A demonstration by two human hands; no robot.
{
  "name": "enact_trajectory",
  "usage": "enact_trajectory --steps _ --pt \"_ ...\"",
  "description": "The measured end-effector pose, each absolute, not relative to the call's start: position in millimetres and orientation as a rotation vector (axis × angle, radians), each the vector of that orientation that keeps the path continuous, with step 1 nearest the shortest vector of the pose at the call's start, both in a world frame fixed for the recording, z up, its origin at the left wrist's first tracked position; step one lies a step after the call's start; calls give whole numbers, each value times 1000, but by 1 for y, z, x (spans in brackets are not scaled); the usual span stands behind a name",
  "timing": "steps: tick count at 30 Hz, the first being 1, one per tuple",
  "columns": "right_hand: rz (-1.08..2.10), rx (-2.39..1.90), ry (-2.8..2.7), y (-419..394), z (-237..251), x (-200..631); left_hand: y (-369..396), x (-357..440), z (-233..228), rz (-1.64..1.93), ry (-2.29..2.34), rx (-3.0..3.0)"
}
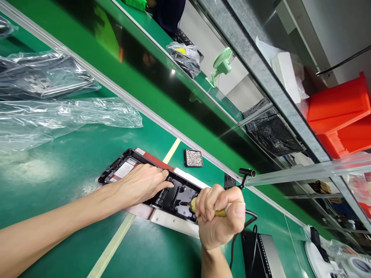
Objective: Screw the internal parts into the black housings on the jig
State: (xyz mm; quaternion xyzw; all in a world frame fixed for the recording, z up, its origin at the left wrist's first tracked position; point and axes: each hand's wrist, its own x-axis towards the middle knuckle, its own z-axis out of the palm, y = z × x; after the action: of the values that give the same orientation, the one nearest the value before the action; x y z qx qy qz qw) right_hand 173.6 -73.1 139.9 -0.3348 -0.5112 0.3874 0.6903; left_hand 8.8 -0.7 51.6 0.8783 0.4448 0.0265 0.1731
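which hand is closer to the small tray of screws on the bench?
Left. The left hand rests on the black panel, just below-left of the screw tray. The right hand, gripping a yellow-handled tool, sits lower, farther from it.

A: Bright, even overhead light; white glare on the crumpled clear plastic bags [58, 116] at the upper left and the glossy green work surface [72, 239].

B: Tilted frame, bent edges, soft lower-right corner; shadows faint.

left hand [145, 181] flat on black housing [162, 193] | right hand [222, 214] fisted on yellow-handled tool [216, 211] | screw tray [193, 158] at 12 o'clock
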Motion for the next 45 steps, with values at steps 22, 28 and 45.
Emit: enact_trajectory --steps 22,28,45 --pt "948 -718 -1202 -74 142 180 -1 8 50 20 1262 2471" --pt "948 -720 -1191 -71 144 180 -1 8 54 0 1254 2474" --pt "927 -746 -1210 -70 147 178 0 7 43 141 1234 2524"
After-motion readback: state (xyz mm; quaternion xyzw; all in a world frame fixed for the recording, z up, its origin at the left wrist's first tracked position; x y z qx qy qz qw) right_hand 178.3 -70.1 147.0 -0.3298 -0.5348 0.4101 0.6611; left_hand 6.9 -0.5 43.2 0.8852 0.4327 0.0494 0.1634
